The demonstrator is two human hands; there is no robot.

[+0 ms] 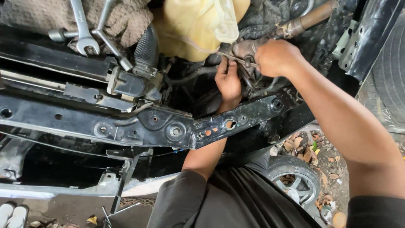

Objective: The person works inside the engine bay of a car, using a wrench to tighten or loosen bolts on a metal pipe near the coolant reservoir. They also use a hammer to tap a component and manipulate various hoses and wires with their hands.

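Note:
I am leaning over the open front of a car's engine bay. My left hand (228, 80) reaches up from under the black front crossmember (139, 122), palm toward me, fingers touching a dirty metal part (244, 50) below a yellowish plastic reservoir (198, 25). My right hand (276, 57) is closed in a fist on the same part, seemingly around a thin tool or fitting; what it grips is hidden. A rusty metal pipe (306, 20) runs off to the upper right.
Two wrenches (84, 29) and a socket bar (110, 42) lie on a cloth at the upper left. A black ribbed hose (146, 46) stands beside the reservoir. A loose wheel (295, 179) and dry leaves lie on the ground lower right. A tyre (390, 76) is at the right edge.

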